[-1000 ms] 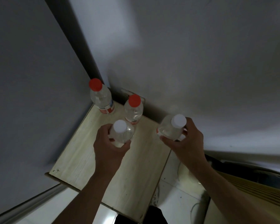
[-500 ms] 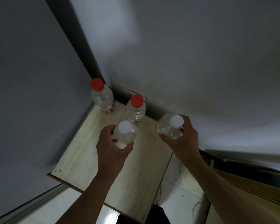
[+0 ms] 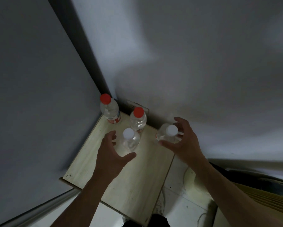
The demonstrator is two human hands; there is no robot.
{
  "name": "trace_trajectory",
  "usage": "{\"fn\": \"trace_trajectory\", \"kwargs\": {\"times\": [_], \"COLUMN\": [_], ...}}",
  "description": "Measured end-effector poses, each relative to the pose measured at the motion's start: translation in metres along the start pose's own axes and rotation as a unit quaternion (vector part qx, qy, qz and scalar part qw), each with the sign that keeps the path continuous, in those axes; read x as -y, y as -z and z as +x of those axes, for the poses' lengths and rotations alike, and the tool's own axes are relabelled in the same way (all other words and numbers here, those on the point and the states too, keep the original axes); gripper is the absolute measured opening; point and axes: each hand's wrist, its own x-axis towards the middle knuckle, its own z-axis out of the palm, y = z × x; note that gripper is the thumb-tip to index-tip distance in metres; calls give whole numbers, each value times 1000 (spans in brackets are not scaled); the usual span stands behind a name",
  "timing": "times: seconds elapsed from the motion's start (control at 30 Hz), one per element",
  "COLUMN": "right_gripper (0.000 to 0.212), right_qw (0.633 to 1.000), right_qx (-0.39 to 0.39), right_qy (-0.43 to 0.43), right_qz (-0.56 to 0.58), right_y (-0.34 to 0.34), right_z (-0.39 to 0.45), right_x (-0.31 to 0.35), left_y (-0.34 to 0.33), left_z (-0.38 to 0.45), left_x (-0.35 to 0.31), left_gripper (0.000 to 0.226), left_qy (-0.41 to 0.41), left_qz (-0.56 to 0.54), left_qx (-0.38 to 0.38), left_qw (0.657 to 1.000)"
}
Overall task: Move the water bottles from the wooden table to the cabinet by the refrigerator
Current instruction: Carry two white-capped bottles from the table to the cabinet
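Head view: my left grip (image 3: 112, 155) and right grip (image 3: 180, 140) are released around white-capped bottles (image 3: 129, 141); at three o'clock, one (image 3: 167, 134) near the cabinet's (image 3: 91, 171) edge could topple if brushed.

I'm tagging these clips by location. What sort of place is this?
Probably a home kitchen corner: a small wooden cabinet top holding water bottles, wedged beside a tall grey appliance side, likely a refrigerator, over white floor tiles.

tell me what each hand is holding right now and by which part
Nothing is held. The left hand is spread open around the near white-capped bottle, the right hand open around the other white-capped bottle; both stand on the cabinet top.
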Motion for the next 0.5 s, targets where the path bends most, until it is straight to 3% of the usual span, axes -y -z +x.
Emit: {"fn": "trace_trajectory", "kwargs": {"times": [0.27,0.5], "right_gripper": [99,64], "right_qw": [997,986], "right_qx": [35,25], "right_qy": [49,101], "right_qz": [-55,-132], "right_y": [56,122], "right_z": [-16,-42], "right_x": [69,162], "left_y": [67,124], "left_z": [-25,-40], "left_x": [-85,-181], "left_gripper": [93,76], "left_qy": [-58,-120], "left_qz": [11,58], "left_qx": [-14,-49], "left_qw": [998,990]}}
